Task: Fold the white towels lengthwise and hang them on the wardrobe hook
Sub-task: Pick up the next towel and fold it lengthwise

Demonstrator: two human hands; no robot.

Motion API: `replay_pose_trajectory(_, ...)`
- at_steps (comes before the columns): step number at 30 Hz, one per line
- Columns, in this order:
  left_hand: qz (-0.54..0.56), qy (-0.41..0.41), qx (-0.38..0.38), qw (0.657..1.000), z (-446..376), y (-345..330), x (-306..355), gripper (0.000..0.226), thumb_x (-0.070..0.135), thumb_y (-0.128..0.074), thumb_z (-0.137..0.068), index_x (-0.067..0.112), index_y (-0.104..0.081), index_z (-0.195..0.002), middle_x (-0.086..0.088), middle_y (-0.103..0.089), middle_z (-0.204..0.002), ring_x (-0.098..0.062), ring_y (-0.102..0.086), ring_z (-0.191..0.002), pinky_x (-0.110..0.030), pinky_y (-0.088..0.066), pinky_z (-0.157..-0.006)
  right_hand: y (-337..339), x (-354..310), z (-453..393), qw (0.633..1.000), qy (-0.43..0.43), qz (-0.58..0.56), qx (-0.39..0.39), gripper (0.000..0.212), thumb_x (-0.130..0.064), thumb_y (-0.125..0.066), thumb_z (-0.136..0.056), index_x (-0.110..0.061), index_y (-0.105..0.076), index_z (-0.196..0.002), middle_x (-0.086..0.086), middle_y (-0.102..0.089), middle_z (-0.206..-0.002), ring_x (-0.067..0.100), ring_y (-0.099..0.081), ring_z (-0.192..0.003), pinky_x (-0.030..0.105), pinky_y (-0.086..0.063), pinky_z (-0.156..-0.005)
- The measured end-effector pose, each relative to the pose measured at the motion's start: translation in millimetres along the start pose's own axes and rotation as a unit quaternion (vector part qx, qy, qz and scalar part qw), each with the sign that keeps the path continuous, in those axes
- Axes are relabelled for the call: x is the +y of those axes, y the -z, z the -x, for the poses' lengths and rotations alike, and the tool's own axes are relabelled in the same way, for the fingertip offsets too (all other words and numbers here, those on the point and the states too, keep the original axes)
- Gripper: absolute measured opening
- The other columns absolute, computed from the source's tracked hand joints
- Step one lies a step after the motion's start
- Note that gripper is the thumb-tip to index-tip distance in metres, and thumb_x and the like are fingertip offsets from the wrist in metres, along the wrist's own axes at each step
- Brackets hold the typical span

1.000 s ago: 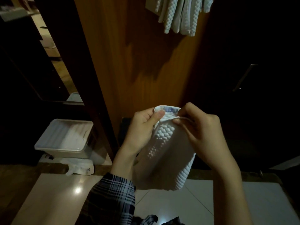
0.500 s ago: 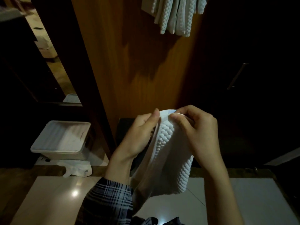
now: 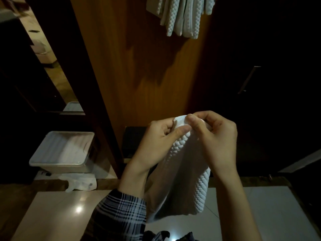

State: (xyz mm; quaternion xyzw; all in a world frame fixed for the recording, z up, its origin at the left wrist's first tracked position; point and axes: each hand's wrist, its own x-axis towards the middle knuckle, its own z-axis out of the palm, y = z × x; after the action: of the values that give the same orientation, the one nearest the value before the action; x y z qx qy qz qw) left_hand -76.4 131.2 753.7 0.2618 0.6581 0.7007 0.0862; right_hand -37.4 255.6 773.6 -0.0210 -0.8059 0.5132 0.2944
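2 pale, probably tiled, glossy floors

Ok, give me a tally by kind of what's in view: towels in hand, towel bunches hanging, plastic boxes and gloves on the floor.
Towel held by both hands: 1
Hanging towel bunch: 1
Lidded plastic box: 1
White glove: 1
Total: 4

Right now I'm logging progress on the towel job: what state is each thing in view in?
White towel: folded narrow, hanging down, top edge pinched by both hands, not yet hung.
Left hand: pinching the towel's top edge.
Right hand: pinching the same edge.
Hung towels: already draped at the top of the wooden panel; hook out of view.
Plastic box: lid on, on the floor.
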Motion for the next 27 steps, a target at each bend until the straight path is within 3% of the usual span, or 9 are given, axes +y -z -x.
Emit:
replay_pose_trajectory(3, -0.028, -0.010, 0.024, 0.999, -2.1, -1.7, -2.4, 0.036, 0.036, -0.053, -0.086, 0.008, -0.067, -0.103, -0.008, -0.072, -0.092, -0.020, -0.069, -0.088, -0.033, -0.057, -0.073, 0.8, 1.1, -0.4, 1.000, 0.022, -0.005, -0.003, 0.009, -0.021, -0.065, -0.084, -0.029, -0.065, -0.081, -0.019, -0.064, -0.072, -0.007, -0.063, -0.077, 0.004, -0.045, -0.065)
replay_pose_trajectory(7, -0.041, -0.032, 0.049, 0.997, -3.7, -0.8, -4.4, 0.026, 0.034, -0.049, -0.088, 0.019, -0.065, -0.103, -0.003, -0.070, -0.092, -0.013, -0.067, -0.086, -0.023, -0.054, -0.071, 4.0, 5.5, -5.2, 0.998, 0.056, -0.009, -0.009, 0.004, -0.022, -0.072, -0.080, -0.021, -0.068, -0.080, -0.014, -0.067, -0.074, -0.001, -0.065, -0.073, 0.008, -0.048, -0.064)
replay_pose_trajectory(9, -0.026, -0.029, 0.059, 0.998, -5.1, 0.6, -6.2, 0.027, 0.033, -0.049, -0.089, 0.016, -0.065, -0.101, -0.002, -0.070, -0.090, -0.013, -0.067, -0.083, -0.022, -0.054, -0.068, 7.9, 9.6, -9.4, 0.998, 0.059, 0.006, -0.016, 0.012, -0.030, -0.073, -0.077, -0.020, -0.067, -0.075, -0.011, -0.066, -0.069, 0.001, -0.064, -0.069, 0.009, -0.047, -0.060)
replay_pose_trajectory(15, 0.013, -0.036, 0.124, 0.992, -8.9, 13.5, -16.0, 0.020, 0.034, -0.046, -0.088, 0.022, -0.061, -0.087, 0.009, -0.066, -0.077, -0.006, -0.062, -0.075, -0.018, -0.051, -0.065, 25.2, 40.6, -22.1, 0.977, -0.005, 0.105, -0.185, 0.039, -0.063, -0.053, -0.070, -0.026, -0.064, -0.063, -0.008, -0.064, -0.066, 0.002, -0.059, -0.060, 0.013, -0.043, -0.048)
replay_pose_trajectory(19, 0.006, -0.049, 0.145, 0.988, -11.0, 22.5, -23.7, 0.020, 0.034, -0.046, -0.089, 0.020, -0.060, -0.087, 0.012, -0.065, -0.077, -0.003, -0.061, -0.075, -0.016, -0.049, -0.066, 34.1, 65.8, -31.3, 0.941, -0.028, 0.175, -0.289, 0.026, -0.042, -0.054, -0.088, -0.033, -0.058, -0.063, -0.009, -0.057, -0.061, 0.001, -0.053, -0.057, 0.010, -0.039, -0.048)
replay_pose_trajectory(24, -0.003, -0.049, 0.128, 0.990, -11.8, 30.3, -31.0, 0.020, 0.034, -0.045, -0.090, 0.020, -0.060, -0.088, 0.012, -0.066, -0.078, -0.001, -0.061, -0.075, -0.015, -0.050, -0.066, 38.2, 84.9, -48.0, 0.887, -0.054, 0.225, -0.400, 0.015, -0.026, -0.054, -0.093, -0.037, -0.061, -0.085, -0.022, -0.059, -0.089, -0.003, -0.056, -0.086, 0.016, -0.042, -0.068)
replay_pose_trajectory(27, -0.003, -0.042, 0.144, 0.989, -14.6, 32.2, -33.1, 0.020, 0.034, -0.045, -0.089, 0.019, -0.059, -0.088, 0.013, -0.065, -0.077, 0.000, -0.061, -0.074, -0.014, -0.050, -0.065, 35.3, 93.6, -55.2, 0.872, -0.079, 0.246, -0.416, 0.020, -0.015, -0.054, -0.094, -0.032, -0.063, -0.098, -0.013, -0.063, -0.100, 0.005, -0.059, -0.095, 0.023, -0.050, -0.076)
